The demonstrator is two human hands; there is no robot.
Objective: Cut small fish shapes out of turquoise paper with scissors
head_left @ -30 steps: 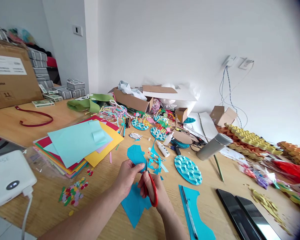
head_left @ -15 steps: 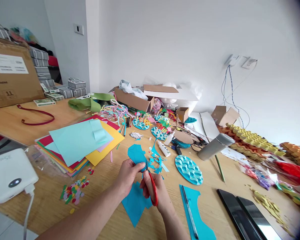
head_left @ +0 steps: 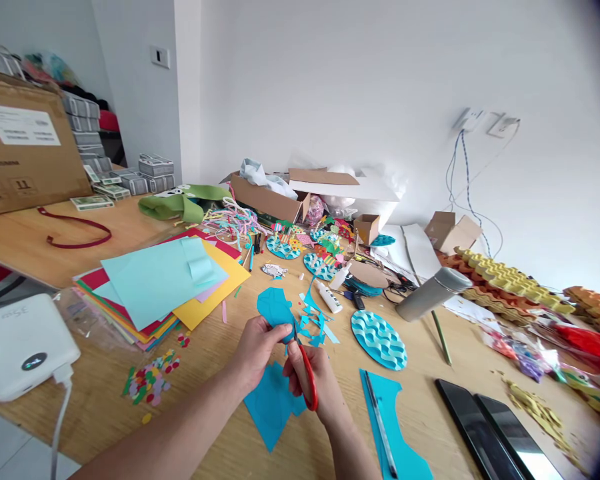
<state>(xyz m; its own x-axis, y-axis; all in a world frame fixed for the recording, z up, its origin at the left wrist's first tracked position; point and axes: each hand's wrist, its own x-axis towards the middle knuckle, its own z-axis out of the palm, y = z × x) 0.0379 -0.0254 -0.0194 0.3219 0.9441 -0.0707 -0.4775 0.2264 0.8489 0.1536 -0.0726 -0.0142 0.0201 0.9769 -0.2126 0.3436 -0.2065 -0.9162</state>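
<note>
Near the middle of the table, my left hand [head_left: 256, 348] pinches a blue paper piece [head_left: 274, 305] between thumb and fingers. My right hand [head_left: 316, 377] is closed round the red handles of a pair of scissors [head_left: 309, 377], whose blades are at the right edge of that paper. Below both hands lies a larger blue paper sheet [head_left: 269, 417], partly hidden by them. Small blue scraps [head_left: 314, 325] are scattered just beyond the scissors. To the right, a pen [head_left: 380, 423] rests on another blue offcut [head_left: 397, 427].
Coloured paper sheets [head_left: 153, 283] and a white power bank [head_left: 27, 347] are at left. A wavy blue oval [head_left: 379, 340], glue bottle [head_left: 329, 297], grey flask [head_left: 433, 293] and phones [head_left: 473, 427] stand or lie at right. Cardboard boxes [head_left: 267, 199] line the wall.
The whole view has shifted very slightly. Both hands keep their hold on the blue paper and the scissors, in nearly the same position.
</note>
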